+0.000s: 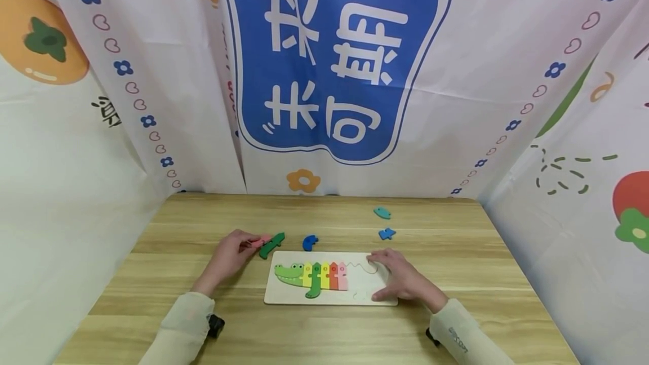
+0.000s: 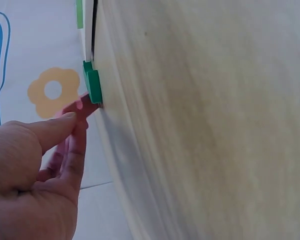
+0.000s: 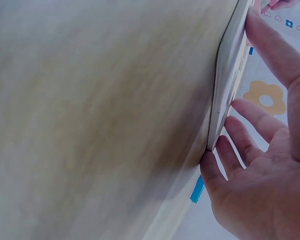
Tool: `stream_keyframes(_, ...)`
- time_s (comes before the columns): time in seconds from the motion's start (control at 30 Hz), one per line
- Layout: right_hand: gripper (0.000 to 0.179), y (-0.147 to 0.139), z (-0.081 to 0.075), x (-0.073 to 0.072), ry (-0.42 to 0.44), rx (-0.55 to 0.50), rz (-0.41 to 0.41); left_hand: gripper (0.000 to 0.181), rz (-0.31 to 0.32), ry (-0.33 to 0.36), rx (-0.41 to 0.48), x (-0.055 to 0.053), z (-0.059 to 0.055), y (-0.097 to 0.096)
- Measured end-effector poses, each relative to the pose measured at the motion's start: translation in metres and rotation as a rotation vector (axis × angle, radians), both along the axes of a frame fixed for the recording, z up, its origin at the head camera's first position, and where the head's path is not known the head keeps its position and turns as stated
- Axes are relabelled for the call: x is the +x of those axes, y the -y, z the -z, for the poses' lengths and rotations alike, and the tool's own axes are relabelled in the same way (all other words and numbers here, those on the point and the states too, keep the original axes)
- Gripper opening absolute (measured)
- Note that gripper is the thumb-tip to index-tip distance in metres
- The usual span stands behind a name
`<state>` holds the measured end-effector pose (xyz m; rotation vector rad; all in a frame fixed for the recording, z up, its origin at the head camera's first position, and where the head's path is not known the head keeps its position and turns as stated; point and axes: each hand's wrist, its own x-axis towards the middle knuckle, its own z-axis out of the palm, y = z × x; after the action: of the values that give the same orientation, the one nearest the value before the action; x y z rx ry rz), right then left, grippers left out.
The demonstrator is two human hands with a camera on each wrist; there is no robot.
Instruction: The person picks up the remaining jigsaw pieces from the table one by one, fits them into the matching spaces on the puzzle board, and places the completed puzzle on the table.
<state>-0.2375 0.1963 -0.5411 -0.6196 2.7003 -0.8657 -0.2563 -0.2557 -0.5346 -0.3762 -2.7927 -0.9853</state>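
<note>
At the left, my left hand [image 1: 233, 258] pinches a pink puzzle piece [image 2: 81, 106] between thumb and fingers. A dark green puzzle piece [image 1: 272, 245] lies right at the pink one, overlapping it in the left wrist view. My right hand [image 1: 398, 276] rests on the right end of the pale puzzle board [image 1: 332, 300], its thumb and fingers spread and the fingertips at the board's edge. A crocodile puzzle fills the board's left part: a green head [image 1: 289, 273], then yellow, green, red and pink numbered pieces [image 1: 324, 276]. Outlines mark the bare right part.
Beyond the board, a dark blue curved piece [image 1: 309, 243] lies on the wooden table [image 1: 324, 337]. Further right are a blue piece [image 1: 387, 234] and a teal piece [image 1: 382, 213]. Printed cloth [image 1: 203, 100] hangs behind the table and along both sides.
</note>
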Motion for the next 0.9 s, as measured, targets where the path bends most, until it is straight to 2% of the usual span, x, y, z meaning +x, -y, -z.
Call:
stream_keyframes(0.27, 0.092, 0.0, 0.0, 0.0, 0.006, 0.008, 0.008, 0.014, -0.045, -0.035, 0.035, -0.002, 0.001, -0.003)
stream_keyframes(0.57, 0.091, 0.001, 0.0, 0.001, 0.01, -0.009, 0.005, 0.012, -0.034, 0.006, 0.147, -0.002, -0.004, -0.006)
stream_keyframes(0.67, 0.091, 0.001, -0.001, 0.002, 0.017, -0.008, 0.009, 0.02, -0.034, 0.042, 0.199, -0.002, -0.005, -0.007)
stream_keyframes(0.9, 0.091, 0.001, -0.002, 0.001, 0.017, -0.005, 0.011, 0.049, 0.03, 0.124, 0.352, 0.0, -0.012, -0.009)
